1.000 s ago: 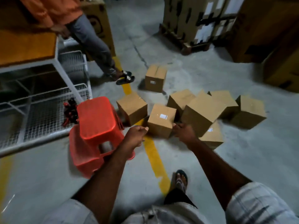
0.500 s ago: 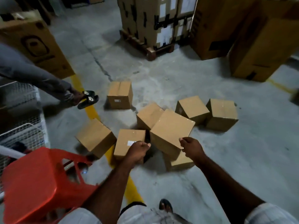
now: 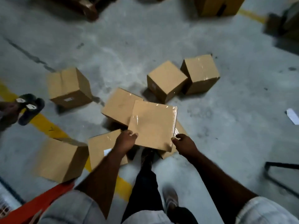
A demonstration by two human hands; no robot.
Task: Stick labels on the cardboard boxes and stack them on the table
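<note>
I hold a taped cardboard box above the floor between both hands, its plain top face toward me. My left hand grips its near left corner and my right hand grips its near right corner. Under and around it lie several more boxes: one with a white label beneath my left arm, one just behind the held box, a partly hidden one under its right edge, two farther back on the right, one at the left, and one at the near left.
A yellow floor line runs diagonally across the concrete. Another person's sandalled foot stands on it at the left. A red plastic stool sits at the bottom left. Large cartons and a pallet line the back. My feet are below.
The view has swung down and closer over the pile. The box between my hands has come up off the other boxes and turned its flat top toward me.
</note>
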